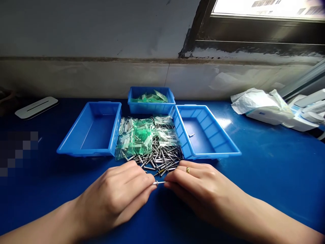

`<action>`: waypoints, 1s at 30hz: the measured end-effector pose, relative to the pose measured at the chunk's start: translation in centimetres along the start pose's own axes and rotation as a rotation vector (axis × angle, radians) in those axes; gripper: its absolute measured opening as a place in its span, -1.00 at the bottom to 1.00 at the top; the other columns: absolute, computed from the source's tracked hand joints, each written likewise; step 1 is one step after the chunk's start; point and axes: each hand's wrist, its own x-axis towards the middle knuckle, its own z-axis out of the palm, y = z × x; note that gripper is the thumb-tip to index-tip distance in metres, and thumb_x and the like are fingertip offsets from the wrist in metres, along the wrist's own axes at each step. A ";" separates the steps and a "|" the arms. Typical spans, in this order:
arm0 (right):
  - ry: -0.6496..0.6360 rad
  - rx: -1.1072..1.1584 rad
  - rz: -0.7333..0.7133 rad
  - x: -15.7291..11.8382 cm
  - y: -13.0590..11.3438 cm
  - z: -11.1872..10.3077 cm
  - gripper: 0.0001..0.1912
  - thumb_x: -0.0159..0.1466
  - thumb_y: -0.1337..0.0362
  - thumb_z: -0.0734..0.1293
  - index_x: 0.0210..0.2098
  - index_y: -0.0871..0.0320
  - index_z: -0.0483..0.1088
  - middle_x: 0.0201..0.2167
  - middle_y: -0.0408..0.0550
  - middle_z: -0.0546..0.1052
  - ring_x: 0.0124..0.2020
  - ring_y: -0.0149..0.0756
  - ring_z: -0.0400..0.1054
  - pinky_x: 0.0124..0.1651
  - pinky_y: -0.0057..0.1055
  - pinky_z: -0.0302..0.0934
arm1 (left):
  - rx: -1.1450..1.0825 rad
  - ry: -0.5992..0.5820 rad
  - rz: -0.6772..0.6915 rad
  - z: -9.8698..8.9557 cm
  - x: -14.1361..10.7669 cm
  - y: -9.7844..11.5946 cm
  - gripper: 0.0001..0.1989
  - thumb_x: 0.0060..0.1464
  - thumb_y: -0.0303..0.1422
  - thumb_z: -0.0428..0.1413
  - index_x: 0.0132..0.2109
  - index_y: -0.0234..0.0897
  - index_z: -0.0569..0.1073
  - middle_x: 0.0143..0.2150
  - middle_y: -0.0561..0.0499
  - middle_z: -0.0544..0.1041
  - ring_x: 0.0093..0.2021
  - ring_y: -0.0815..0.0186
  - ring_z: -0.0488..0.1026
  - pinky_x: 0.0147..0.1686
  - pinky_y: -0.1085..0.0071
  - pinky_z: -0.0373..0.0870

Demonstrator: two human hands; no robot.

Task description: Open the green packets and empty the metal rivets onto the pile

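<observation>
Between my hands, a small silver blind rivet lies level, its flange and thin pin showing. My left hand pinches its left end between thumb and fingers. Closed on the tip of the pin is my right hand, which wears a gold ring; the fingertips cover both ends of the rivet. Just beyond my fingers spreads a loose pile of metal rivets and screws. Green-tinted and clear plastic packets of small hardware partly cover the pile.
Blue bins stand around the pile: a left bin, a right bin with a small metal piece inside, and a back bin holding green packets. A flat white device lies far left. White wrapping sits at right.
</observation>
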 end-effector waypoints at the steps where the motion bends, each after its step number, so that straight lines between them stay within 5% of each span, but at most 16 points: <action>1: 0.001 -0.002 -0.001 0.0 -0.1 -0.1 -0.64 0.47 0.45 0.14 -0.44 0.22 0.38 -0.56 -0.11 0.39 -0.57 -0.36 0.15 -0.51 -0.39 0.04 | 0.034 -0.011 0.004 0.0 0.0 0.0 -0.71 0.42 -0.51 -0.09 -0.22 -0.38 0.50 -0.40 0.00 0.55 -0.43 0.29 0.47 -0.27 0.33 0.47; 6: 0.027 -0.020 -0.016 0.0 -0.6 -0.6 -0.78 0.47 0.40 0.15 -0.13 0.32 0.43 -0.32 0.07 0.54 -0.37 -0.22 0.39 -0.34 -0.36 0.29 | 0.116 -0.017 0.016 0.0 0.0 0.0 -0.56 0.43 -0.49 -0.17 -0.35 -0.38 0.51 -0.50 0.01 0.49 -0.53 0.28 0.42 -0.40 0.31 0.45; 14: -0.184 0.256 0.047 0.3 -1.2 -2.0 -0.83 0.34 0.48 0.25 -0.25 0.27 0.50 -0.36 0.00 0.52 -0.38 -0.29 0.37 -0.31 -0.42 0.34 | 0.091 -0.022 -0.053 0.0 -0.2 -0.2 -0.56 0.47 -0.43 -0.22 -0.27 -0.37 0.49 -0.43 -0.01 0.56 -0.47 0.25 0.50 -0.42 0.33 0.44; 16: -0.097 0.405 0.189 0.3 -1.4 -2.4 -0.87 0.37 0.41 0.29 -0.22 0.19 0.50 -0.32 -0.07 0.56 -0.32 -0.33 0.45 -0.21 -0.47 0.37 | 0.092 0.013 -0.117 0.1 -0.4 -0.2 -0.61 0.48 -0.39 -0.20 -0.15 -0.39 0.49 -0.37 -0.03 0.60 -0.42 0.24 0.55 -0.40 0.34 0.45; 19: 0.236 0.580 0.445 0.1 -1.3 -2.6 -0.80 0.46 0.22 0.25 -0.01 -0.01 0.48 -0.11 -0.09 0.61 -0.33 -0.35 0.52 -0.25 -0.47 0.45 | 0.105 0.044 -0.150 0.3 -0.6 -0.1 -0.68 0.46 -0.38 -0.14 -0.12 -0.35 0.49 -0.35 -0.01 0.61 -0.41 0.25 0.56 -0.39 0.35 0.45; 21: 0.413 0.663 0.489 -0.1 -1.1 -2.5 -0.66 0.50 0.17 0.17 0.24 -0.17 0.30 0.21 0.00 0.46 -0.26 -0.27 0.57 -0.38 -0.44 0.49 | 0.099 0.034 -0.127 0.4 -0.6 -0.1 -0.69 0.44 -0.43 -0.11 -0.17 -0.33 0.50 -0.39 0.01 0.59 -0.45 0.25 0.52 -0.42 0.34 0.42; 23: 0.439 0.642 0.418 -0.1 -1.1 -2.3 -0.49 0.50 0.26 0.17 0.38 -0.25 0.05 0.40 0.08 0.21 -0.14 -0.20 0.58 -0.42 -0.43 0.51 | 0.089 0.022 -0.110 0.5 -0.6 -0.1 -0.69 0.42 -0.47 -0.11 -0.21 -0.33 0.51 -0.42 0.01 0.56 -0.49 0.25 0.49 -0.46 0.33 0.38; 25: 0.354 0.481 0.289 -0.1 -1.3 -2.0 -0.44 0.45 0.37 0.22 0.36 -0.15 0.08 0.33 0.12 0.32 -0.15 -0.21 0.58 -0.33 -0.42 0.52 | 0.106 0.027 -0.094 0.6 -0.7 -0.2 -0.69 0.40 -0.49 -0.10 -0.22 -0.34 0.51 -0.43 0.01 0.55 -0.50 0.25 0.48 -0.48 0.32 0.37; 27: 0.242 0.231 0.148 -0.1 -1.4 -1.6 -0.60 0.39 0.47 0.23 0.18 0.05 0.32 -0.03 0.08 0.59 -0.32 -0.26 0.56 -0.34 -0.42 0.48 | 0.148 0.039 -0.064 0.6 -0.8 -0.3 -0.69 0.40 -0.50 -0.10 -0.21 -0.34 0.51 -0.42 0.01 0.57 -0.50 0.24 0.50 -0.47 0.32 0.39; 30: 0.095 -0.119 0.035 -0.5 -1.2 -0.9 -0.72 0.34 0.56 0.17 -0.13 0.22 0.46 -0.48 -0.04 0.54 -0.56 -0.25 0.45 -0.55 -0.38 0.32 | 0.196 0.045 -0.036 0.6 -0.9 -0.2 -0.71 0.41 -0.48 -0.10 -0.17 -0.34 0.52 -0.39 0.00 0.60 -0.46 0.22 0.54 -0.43 0.30 0.44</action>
